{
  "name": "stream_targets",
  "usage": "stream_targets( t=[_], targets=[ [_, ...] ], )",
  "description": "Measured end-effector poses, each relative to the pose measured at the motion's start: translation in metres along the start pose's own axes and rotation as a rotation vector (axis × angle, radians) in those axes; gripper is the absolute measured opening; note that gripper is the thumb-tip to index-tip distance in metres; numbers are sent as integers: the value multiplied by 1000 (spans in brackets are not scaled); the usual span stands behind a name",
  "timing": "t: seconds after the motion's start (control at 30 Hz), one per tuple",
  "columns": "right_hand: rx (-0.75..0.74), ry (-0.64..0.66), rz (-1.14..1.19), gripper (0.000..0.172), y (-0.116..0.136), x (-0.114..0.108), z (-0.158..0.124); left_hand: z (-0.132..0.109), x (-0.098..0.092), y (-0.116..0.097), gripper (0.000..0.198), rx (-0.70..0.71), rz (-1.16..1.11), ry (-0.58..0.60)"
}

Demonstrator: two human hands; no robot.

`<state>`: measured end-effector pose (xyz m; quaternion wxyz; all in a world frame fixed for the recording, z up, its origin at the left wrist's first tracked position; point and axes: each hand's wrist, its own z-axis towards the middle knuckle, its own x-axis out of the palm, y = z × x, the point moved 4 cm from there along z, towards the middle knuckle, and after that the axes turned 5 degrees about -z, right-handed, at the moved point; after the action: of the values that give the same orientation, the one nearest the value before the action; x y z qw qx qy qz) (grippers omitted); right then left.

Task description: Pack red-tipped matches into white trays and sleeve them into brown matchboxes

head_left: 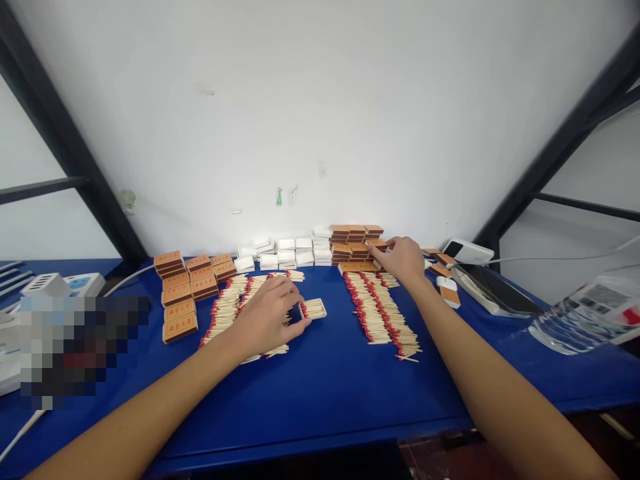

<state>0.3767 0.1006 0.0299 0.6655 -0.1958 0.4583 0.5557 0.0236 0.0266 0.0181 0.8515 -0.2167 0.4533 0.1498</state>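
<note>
My left hand [274, 312] grips the left end of a small white matchbox tray [316, 309] with red-tipped matches in it, over the middle of the blue table. Under and beside that hand lie rows of loose matches [227, 310]. At the back, my right hand [401, 259] has thumb and fingers closed around an orange matchbox sleeve [376, 245] at the right side of a stack of similar orange sleeves [341, 251]. In front of the stack, more rows of matches [377, 310] spread toward me. My right fingertips are partly hidden.
White trays [287, 255] are piled along the wall. Stacked orange matchboxes [179, 313] stand at left, near a power strip [83, 285]. On the right are a white device [467, 252], a black-topped object [495, 290] and a clear plastic package [587, 317]. Dark metal posts [95, 173] flank the table.
</note>
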Motion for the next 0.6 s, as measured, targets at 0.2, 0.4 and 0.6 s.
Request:
stream_targets(
  t=[0.2, 0.4, 0.6],
  targets=[
    [-147, -74, 75, 55, 35, -38, -30, 3, -12, 11, 26, -3, 83, -46],
    [-649, 246, 67, 49, 105, -36, -101, 7, -32, 25, 27, -70, 158, -112],
    [-732, 390, 108, 51, 106, -22, -114, 8, -31, 32, 23, -113, 160, -71]
  ],
)
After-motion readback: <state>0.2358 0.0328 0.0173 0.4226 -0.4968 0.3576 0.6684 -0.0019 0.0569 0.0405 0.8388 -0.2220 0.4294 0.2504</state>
